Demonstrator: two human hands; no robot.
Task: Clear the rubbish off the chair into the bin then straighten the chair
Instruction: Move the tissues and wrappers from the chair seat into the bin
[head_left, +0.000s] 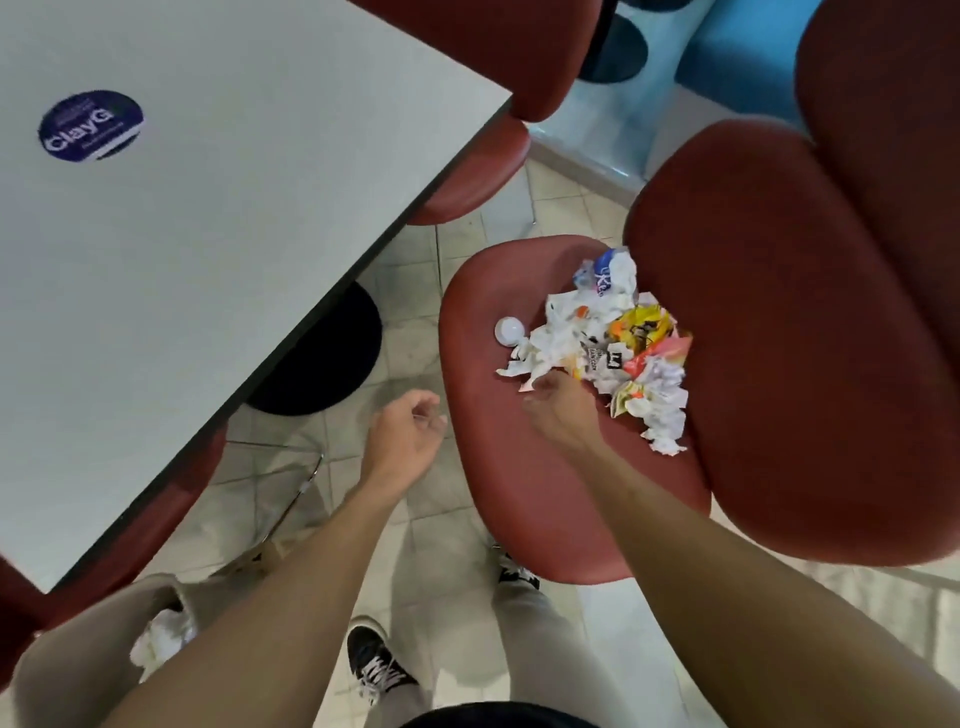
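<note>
On the red chair (519, 467) seat lies nearly all the rubbish (613, 343), so clearing has barely begun. Right hand (558, 402) reaches its near edge; grip unclear. Left hand (408, 434) hangs loose, empty. No bin visible; chair unstraightened beside the table (208, 234).

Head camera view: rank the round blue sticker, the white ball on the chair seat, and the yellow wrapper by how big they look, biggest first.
1. Round blue sticker, on the table.
2. Yellow wrapper, partly buried in the pile, so unsure.
3. White ball.
</note>
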